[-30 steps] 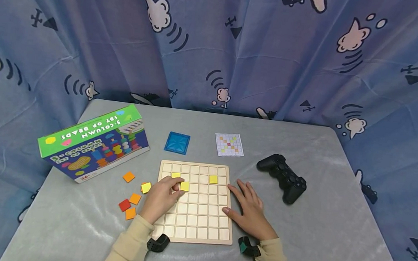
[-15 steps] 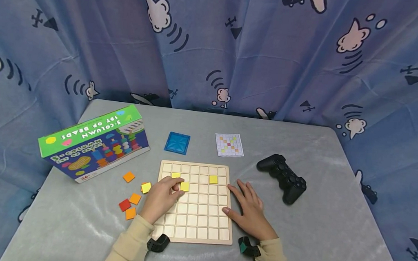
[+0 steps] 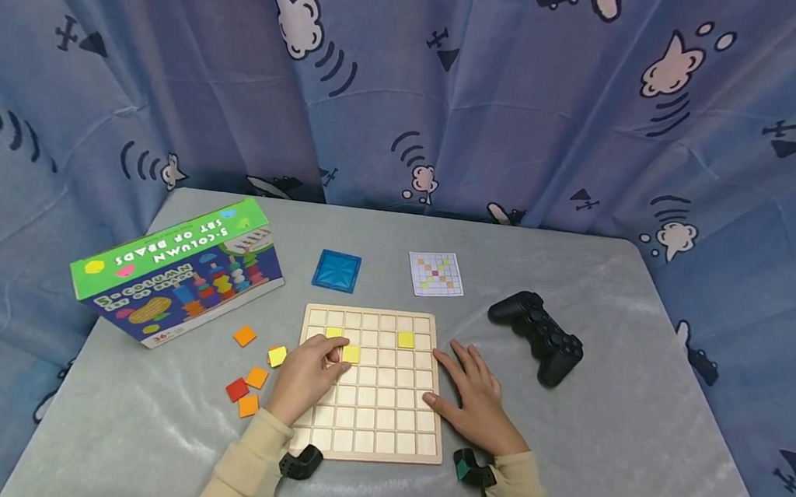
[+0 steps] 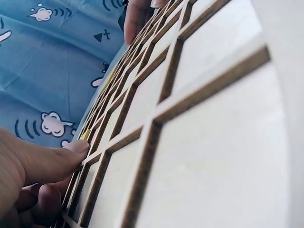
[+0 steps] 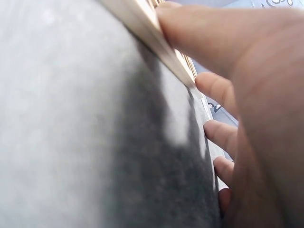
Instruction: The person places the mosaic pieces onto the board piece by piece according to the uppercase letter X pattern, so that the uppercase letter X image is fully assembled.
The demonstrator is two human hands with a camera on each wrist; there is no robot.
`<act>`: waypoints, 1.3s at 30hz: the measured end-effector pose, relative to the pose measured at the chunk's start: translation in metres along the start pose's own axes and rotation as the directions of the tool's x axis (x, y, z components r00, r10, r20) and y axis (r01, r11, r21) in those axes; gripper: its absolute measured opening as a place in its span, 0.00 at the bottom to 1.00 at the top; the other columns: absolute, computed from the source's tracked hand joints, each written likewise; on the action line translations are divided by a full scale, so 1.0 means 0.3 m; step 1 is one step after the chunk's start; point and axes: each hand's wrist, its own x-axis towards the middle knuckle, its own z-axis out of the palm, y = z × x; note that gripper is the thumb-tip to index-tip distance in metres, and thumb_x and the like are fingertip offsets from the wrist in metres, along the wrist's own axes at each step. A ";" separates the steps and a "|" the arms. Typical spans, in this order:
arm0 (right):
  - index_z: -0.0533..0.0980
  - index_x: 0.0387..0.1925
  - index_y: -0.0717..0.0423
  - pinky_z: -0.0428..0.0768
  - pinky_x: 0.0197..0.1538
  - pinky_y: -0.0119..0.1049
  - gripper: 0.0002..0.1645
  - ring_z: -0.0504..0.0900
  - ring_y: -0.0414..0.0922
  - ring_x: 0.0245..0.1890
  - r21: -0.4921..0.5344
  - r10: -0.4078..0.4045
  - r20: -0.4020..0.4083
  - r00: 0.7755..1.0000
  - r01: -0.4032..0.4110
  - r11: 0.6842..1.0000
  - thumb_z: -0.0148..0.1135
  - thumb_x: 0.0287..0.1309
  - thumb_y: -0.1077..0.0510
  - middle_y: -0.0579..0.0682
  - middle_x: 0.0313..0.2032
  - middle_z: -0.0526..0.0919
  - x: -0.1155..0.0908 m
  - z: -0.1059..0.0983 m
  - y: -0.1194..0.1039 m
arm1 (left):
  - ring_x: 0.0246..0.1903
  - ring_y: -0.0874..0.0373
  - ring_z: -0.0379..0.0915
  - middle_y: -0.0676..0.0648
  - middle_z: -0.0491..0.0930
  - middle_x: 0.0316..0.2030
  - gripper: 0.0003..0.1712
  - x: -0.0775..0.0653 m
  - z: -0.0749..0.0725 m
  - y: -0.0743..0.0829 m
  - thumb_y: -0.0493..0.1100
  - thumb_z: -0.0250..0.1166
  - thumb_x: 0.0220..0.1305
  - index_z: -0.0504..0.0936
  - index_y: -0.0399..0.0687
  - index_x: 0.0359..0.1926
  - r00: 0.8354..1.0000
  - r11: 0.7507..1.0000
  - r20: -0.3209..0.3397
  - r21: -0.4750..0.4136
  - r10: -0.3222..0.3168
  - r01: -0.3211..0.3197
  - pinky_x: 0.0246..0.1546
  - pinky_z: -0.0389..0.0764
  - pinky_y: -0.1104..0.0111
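Note:
My left hand [image 3: 307, 374] reaches over the left part of a wooden grid board [image 3: 384, 421]. Between its thumb and index fingertips it pinches the left side of a yellow square tile [image 3: 351, 355], which lies at a cell in the second row. In the left wrist view only a sliver of that tile [image 4: 86, 134] shows beside the thumb. Another yellow tile [image 3: 334, 332] sits in the row above, and a third yellow tile [image 3: 406, 340] farther right. With fingers spread, my right hand [image 3: 476, 411] touches the board's right edge; its thumb lies against the rim [image 5: 164, 52].
Loose orange tiles [image 3: 257, 379], a red tile [image 3: 236, 389] and a yellow tile [image 3: 277, 357] lie left of the board. Behind stand a printed box [image 3: 178, 274], a blue square tray [image 3: 336, 271] and a pattern card [image 3: 436, 275]. A black game controller [image 3: 537, 337] lies right.

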 end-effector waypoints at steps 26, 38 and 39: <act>0.59 0.71 0.42 0.45 0.61 0.66 0.43 0.41 0.60 0.73 0.012 -0.004 0.003 1.000 0.004 1.000 0.62 0.57 0.38 0.55 0.74 0.50 0.002 -0.004 0.000 | 0.44 0.45 0.70 0.39 0.71 0.50 0.26 -0.094 -0.291 -0.155 0.40 0.66 0.61 0.73 0.41 0.60 0.964 0.962 -0.073 0.085 -0.254 0.260 0.44 0.73 0.52; 0.60 0.71 0.41 0.45 0.60 0.66 0.43 0.41 0.59 0.73 0.008 0.005 0.003 1.000 -0.005 1.000 0.62 0.57 0.38 0.55 0.74 0.50 0.004 -0.005 -0.004 | 0.41 0.48 0.66 0.40 0.68 0.50 0.24 -0.085 -0.281 -0.204 0.39 0.64 0.63 0.72 0.40 0.60 0.951 0.951 -0.083 0.059 -0.298 0.303 0.39 0.69 0.58; 0.60 0.71 0.41 0.46 0.60 0.66 0.43 0.41 0.60 0.73 0.007 0.004 0.003 1.000 -0.004 1.000 0.62 0.57 0.37 0.55 0.74 0.50 0.004 -0.005 -0.004 | 0.41 0.48 0.66 0.40 0.68 0.50 0.24 -0.085 -0.279 -0.207 0.39 0.63 0.64 0.72 0.40 0.60 0.950 0.950 -0.085 0.058 -0.301 0.306 0.39 0.68 0.58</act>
